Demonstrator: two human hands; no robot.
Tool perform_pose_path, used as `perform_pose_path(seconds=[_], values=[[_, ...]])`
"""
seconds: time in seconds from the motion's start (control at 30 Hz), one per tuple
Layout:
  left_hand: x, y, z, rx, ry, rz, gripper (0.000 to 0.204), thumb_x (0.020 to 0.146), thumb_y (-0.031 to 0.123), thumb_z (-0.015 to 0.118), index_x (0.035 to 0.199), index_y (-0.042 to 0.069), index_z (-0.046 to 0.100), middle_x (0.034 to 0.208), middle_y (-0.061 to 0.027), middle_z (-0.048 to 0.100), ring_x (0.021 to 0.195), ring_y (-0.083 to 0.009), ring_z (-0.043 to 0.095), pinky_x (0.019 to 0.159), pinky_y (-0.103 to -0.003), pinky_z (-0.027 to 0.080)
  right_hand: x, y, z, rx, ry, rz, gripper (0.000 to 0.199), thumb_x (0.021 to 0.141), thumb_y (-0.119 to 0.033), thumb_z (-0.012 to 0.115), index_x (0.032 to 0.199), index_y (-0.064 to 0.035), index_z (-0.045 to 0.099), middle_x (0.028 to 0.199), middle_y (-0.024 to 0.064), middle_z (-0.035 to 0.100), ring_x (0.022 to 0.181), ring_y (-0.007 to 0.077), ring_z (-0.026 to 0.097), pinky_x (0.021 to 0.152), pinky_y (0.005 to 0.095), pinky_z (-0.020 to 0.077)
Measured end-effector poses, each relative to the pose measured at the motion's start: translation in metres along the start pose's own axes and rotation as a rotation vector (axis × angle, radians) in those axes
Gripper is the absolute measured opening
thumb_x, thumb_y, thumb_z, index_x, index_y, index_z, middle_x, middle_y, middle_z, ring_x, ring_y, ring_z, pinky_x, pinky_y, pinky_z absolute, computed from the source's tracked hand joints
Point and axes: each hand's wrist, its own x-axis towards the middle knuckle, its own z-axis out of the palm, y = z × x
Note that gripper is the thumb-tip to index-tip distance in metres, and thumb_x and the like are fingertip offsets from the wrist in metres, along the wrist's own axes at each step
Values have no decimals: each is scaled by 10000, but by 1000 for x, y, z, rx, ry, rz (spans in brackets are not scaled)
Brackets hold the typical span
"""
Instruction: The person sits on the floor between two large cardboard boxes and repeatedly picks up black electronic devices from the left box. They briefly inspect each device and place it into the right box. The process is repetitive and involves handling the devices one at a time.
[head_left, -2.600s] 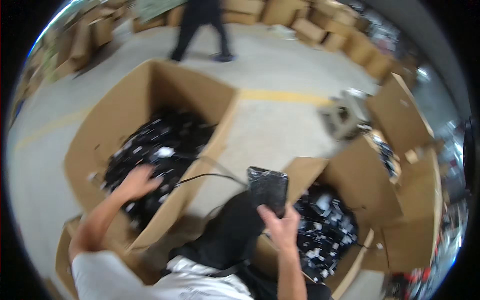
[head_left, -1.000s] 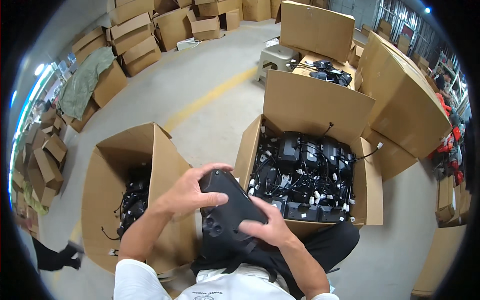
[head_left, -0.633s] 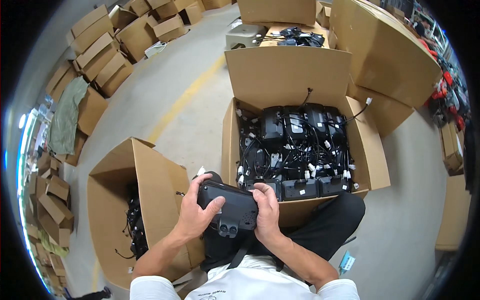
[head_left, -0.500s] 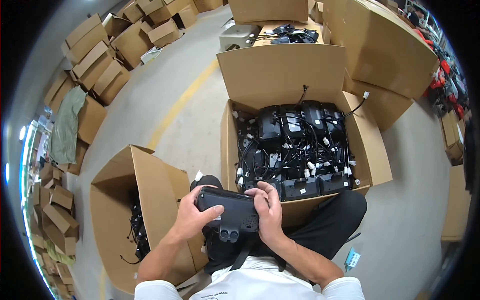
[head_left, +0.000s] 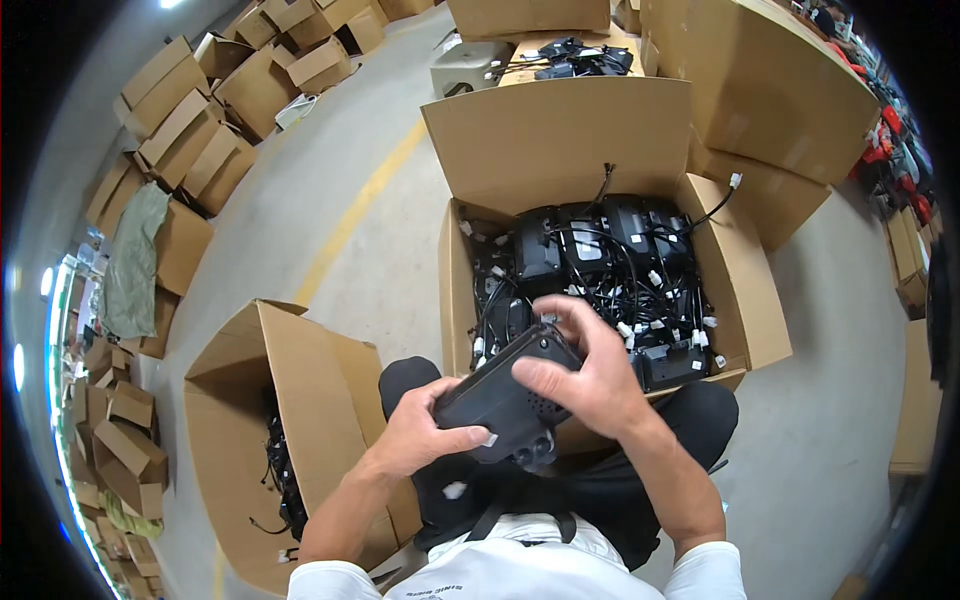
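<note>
head view: a black device housing [head_left: 500, 395] is held over the lap, outside both cartons, tilted so that its right end stands higher. the left hand [head_left: 412, 432] grasps the lower end, thumb flat on the face beside a small white label [head_left: 490, 439]; the right hand [head_left: 597, 385] curves about the raised end, though blur leaves it unclear whether its fingers grip. handling of this piece appears under way, the housing whole and not yet set down; many similar black units [head_left: 540, 248] lie in the front carton [head_left: 560, 145], and cabled black parts [head_left: 283, 480] lie in the left carton [head_left: 320, 400]. compared with half a second earlier, the housing has turned from nearly level to this slant, and the right hand has moved higher, while the cartons' visible contents look unchanged.
</note>
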Motion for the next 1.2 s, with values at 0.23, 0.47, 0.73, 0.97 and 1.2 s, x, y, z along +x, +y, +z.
perform_pose_path(seconds=[0.23,0.47,0.73,0.97,1.2], values=[[53,-8,6,34,-89,84,473,927,304,740,1256,-18,632,1102,-62,683,1005,-136,626,924,-297,506,1,36,-39,211,112,141,711,812,-300,873,1332,68,556,1143,113,675,1059,174,636,968,303,503],[272,-36,-49,1059,334,588,421,904,256,714,1163,-68,641,1312,-266,600,1238,-418,561,1050,-461,455,-6,37,-65,390,227,106,647,808,-290,887,1274,63,610,1096,78,686,1001,130,634,923,282,515],[341,-74,-31,2167,175,-7,456,934,291,600,1275,-1,678,1464,-266,529,1402,-434,442,1172,-704,186,-16,46,-80,194,285,168,633,805,-281,880,1250,78,609,1051,89,691,940,128,648,849,280,546],[288,-101,-40,1818,77,137,348,955,217,581,1214,27,716,1223,-216,709,1178,-342,663,1130,-581,365,-11,41,-72,220,336,166,597,821,-295,866,1222,78,629,1017,84,698,935,130,648,856,275,537],[144,-38,-9,31,-340,57,688,954,408,706,1442,-39,519,1333,-113,646,1169,-166,618,1017,-322,484,0,58,-69,293,392,196,547,832,-320,854,1172,61,657,1002,86,702,905,127,647,840,274,531]])
